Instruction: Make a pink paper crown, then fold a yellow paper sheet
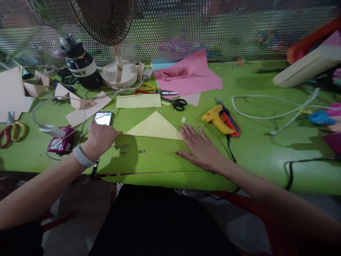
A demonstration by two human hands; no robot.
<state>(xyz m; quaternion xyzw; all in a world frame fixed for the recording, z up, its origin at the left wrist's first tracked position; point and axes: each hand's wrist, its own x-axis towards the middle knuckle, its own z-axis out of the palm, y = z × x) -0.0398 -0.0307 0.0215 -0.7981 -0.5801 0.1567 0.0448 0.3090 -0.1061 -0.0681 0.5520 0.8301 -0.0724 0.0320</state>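
Observation:
A pale yellow paper [157, 127], folded into a wide triangle, lies on the green table [160, 160] with its long edge toward me. At its left corner is my left hand [102, 138], its fingers curled and the thumb and finger pinching the paper's tip. My right hand [199, 145] rests flat with fingers spread, its fingertips on the right corner. Just beyond my left hand lies a lit phone [103, 118], partly covered by the hand. A pale yellow strip [138, 101] lies behind the triangle.
Black-handled scissors [179, 104] and pink paper [202, 78] lie behind. To the right are a yellow glue gun [218, 119], a cutter [231, 122] and a white cable [261, 116]. A fan [119, 73], bottle [82, 65], purple box [62, 140] and scissors [17, 131] stand left.

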